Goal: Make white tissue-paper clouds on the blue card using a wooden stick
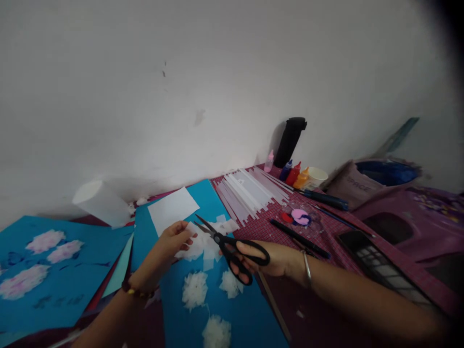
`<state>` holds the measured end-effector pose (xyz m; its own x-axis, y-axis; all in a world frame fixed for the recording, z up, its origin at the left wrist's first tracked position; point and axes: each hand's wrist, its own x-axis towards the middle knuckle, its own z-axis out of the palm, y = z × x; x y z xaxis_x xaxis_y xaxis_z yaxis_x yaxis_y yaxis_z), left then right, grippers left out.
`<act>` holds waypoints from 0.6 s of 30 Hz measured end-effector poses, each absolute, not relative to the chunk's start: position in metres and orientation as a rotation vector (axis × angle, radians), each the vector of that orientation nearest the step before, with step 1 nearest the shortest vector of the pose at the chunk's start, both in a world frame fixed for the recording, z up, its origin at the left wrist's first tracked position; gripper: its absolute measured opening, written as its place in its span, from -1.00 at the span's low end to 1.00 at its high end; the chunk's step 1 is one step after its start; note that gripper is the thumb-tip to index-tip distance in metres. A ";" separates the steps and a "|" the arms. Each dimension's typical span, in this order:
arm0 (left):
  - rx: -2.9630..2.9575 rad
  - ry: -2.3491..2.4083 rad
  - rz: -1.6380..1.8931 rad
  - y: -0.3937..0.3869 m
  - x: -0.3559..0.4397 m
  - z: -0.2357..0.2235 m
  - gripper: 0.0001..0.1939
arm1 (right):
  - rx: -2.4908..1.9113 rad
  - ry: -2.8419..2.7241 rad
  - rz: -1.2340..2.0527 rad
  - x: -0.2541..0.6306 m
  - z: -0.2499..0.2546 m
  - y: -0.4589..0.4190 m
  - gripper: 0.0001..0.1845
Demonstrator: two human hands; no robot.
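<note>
My right hand [266, 256] holds black-handled scissors [219, 238], with fingers through the loops. The blades are parted and point toward my left hand [177, 237]. My left hand is closed in a pinch on the edge of a thin white tissue paper piece [192, 237], close to the blade tips. Several small tissue squares [210, 251] lie beneath the scissors on a blue sheet [250, 314]. Nearer to me on that sheet are three ruffled white tissue flowers [195, 290]. A flat white paper [173, 209] rests beyond my left hand.
A second blue sheet [105, 246] with pinkish flowers lies at left, near a white roll [103, 203]. White strips [250, 191], paint bottles [293, 174], a paint palette [299, 217], a marker [299, 238] and a phone [380, 261] occupy the right side. Behind stands the wall.
</note>
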<state>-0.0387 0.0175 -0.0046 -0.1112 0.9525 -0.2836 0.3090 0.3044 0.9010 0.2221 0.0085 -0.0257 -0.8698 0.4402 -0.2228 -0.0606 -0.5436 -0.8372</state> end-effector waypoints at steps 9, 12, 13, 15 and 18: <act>1.947 1.648 0.580 0.002 -0.024 -0.008 -0.86 | -0.411 -0.934 2.688 0.241 -0.028 0.008 -0.22; 2.203 1.546 0.362 -0.004 -0.011 -0.007 -0.88 | -0.445 -0.907 2.705 0.241 -0.036 0.009 -0.23; 2.266 1.544 0.302 -0.005 -0.008 -0.006 -0.87 | -0.456 -0.900 2.701 0.241 -0.037 0.009 -0.23; 2.338 1.592 0.239 -0.005 -0.007 -0.002 -0.86 | -0.466 -0.893 2.654 0.245 -0.035 0.007 -0.23; 2.384 1.748 0.308 -0.004 -0.020 0.009 -0.78 | -0.494 -0.918 2.539 0.256 -0.027 -0.003 -0.26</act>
